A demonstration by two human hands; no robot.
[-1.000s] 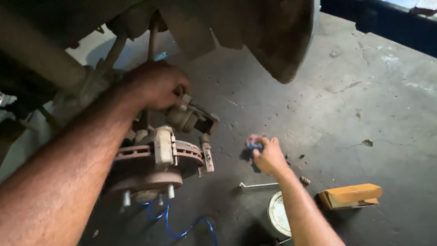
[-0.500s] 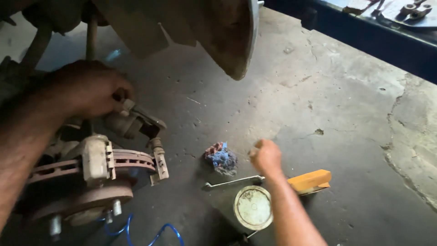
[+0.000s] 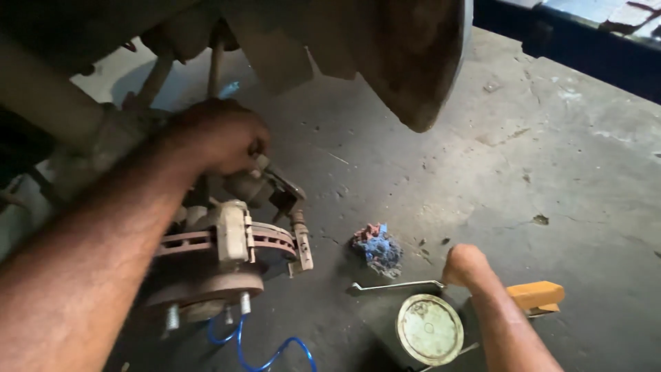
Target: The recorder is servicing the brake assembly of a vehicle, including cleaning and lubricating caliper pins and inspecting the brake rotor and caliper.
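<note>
My left hand (image 3: 222, 136) reaches under the car and is closed on the grey brake caliper part (image 3: 265, 186) above the rusty brake disc (image 3: 200, 242). A caliper bracket (image 3: 234, 231) sits over the disc edge. My right hand (image 3: 465, 265) is low on the concrete floor, fingers curled down and hidden. It touches the right end of a thin metal bar tool (image 3: 396, 284). A blue and red rag (image 3: 377, 246) lies on the floor just left of that hand, apart from it.
A round tin can (image 3: 430, 329) stands beside my right forearm, a yellow block (image 3: 538, 295) behind it. A blue hose (image 3: 265, 353) loops under the hub with its wheel studs (image 3: 172, 318). The dirty wheel arch (image 3: 406, 62) hangs overhead. A dark blue lift beam (image 3: 585, 52) runs at the back right.
My right hand let go of the rag, left it on the floor and moved right to the end of the metal bar. My left hand stayed on the caliper part.
</note>
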